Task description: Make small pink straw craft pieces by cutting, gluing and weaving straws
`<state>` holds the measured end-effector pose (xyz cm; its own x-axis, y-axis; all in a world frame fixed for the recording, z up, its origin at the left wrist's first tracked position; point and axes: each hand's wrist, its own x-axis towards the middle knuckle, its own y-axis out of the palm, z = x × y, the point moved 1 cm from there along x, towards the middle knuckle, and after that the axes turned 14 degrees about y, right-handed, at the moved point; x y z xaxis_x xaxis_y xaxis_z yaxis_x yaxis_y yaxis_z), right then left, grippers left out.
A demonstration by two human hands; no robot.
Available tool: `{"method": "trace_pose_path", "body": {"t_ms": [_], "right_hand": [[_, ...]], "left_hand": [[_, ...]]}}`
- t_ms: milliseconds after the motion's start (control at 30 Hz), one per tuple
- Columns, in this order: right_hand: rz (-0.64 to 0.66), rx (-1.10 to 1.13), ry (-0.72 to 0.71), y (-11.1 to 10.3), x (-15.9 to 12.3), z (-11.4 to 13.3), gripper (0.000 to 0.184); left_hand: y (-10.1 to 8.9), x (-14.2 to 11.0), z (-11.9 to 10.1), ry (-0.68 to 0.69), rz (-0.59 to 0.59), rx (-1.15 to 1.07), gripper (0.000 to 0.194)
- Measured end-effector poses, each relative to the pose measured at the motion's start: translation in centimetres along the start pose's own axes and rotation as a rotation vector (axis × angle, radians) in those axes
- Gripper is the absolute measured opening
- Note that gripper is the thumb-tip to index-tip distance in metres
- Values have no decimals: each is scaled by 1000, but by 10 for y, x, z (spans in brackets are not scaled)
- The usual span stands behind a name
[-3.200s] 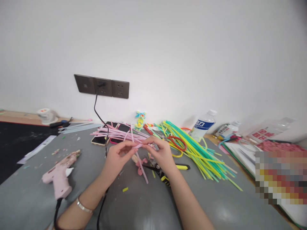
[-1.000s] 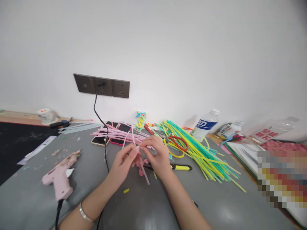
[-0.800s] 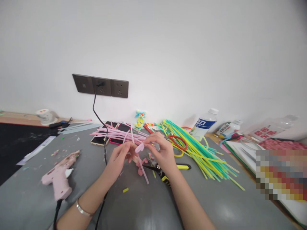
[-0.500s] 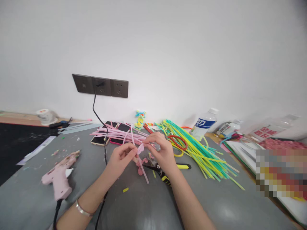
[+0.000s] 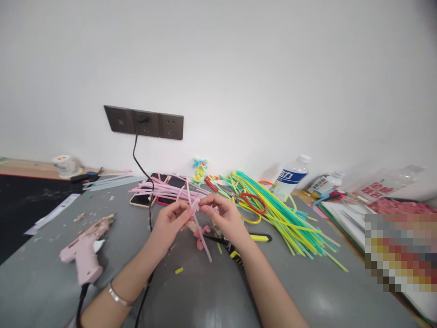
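Observation:
In the middle of the view, my left hand (image 5: 172, 221) pinches a light pink pipe cleaner (image 5: 195, 206) between thumb and fingers. The pipe cleaner is bent into a small looped knot; one end stands up and another slants down toward the table. From the other side, my right hand (image 5: 223, 216) holds the same knot with thumb and fingertips. Below and partly behind the right hand lie black-and-yellow pliers (image 5: 235, 256). Small pink curled pieces (image 5: 200, 245) rest on the table beneath the hands. Behind them lies a bundle of pink pipe cleaners (image 5: 160, 189).
At left lies a pink glue gun (image 5: 83, 253), its cord running off the front. A black cable (image 5: 150, 218) crosses the table. To the right are red-handled scissors (image 5: 254, 202), green and yellow pipe cleaners (image 5: 287, 218) and a bottle (image 5: 290, 177). Phones (image 5: 142, 200) lie under the pink bundle.
The pink piece between my fingers now shows as a looped knot. My right hand has shifted slightly left and down, uncovering more of the scissors. My left hand stays nearly in place.

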<state>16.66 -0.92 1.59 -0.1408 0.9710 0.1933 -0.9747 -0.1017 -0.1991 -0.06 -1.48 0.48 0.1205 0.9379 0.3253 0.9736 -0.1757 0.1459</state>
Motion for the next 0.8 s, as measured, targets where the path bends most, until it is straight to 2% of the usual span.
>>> {"method": "trace_pose_path", "body": {"t_ms": [167,267,467,567,667,800], "right_hand": [[26,-37,42,7,-1,2,8],[27,-78,10,3,-1,3,12],[142,-203,15,0,-3,2,11],[85,-308,-95,2,-4,4,11],[-20,-379,-232,2,-4,7,10],[-71,-399,-367,-1,-4,9,8]], "left_hand": [[-2,1,4,17,45,-2,34],[-3,2,5,34,85,13,32],[-4,5,2,53,28,29,27],[-4,4,1,29,9,10,28],[-3,3,0,-58,0,-90,31],[-1,2,-4,-173,19,-240,33]]}}
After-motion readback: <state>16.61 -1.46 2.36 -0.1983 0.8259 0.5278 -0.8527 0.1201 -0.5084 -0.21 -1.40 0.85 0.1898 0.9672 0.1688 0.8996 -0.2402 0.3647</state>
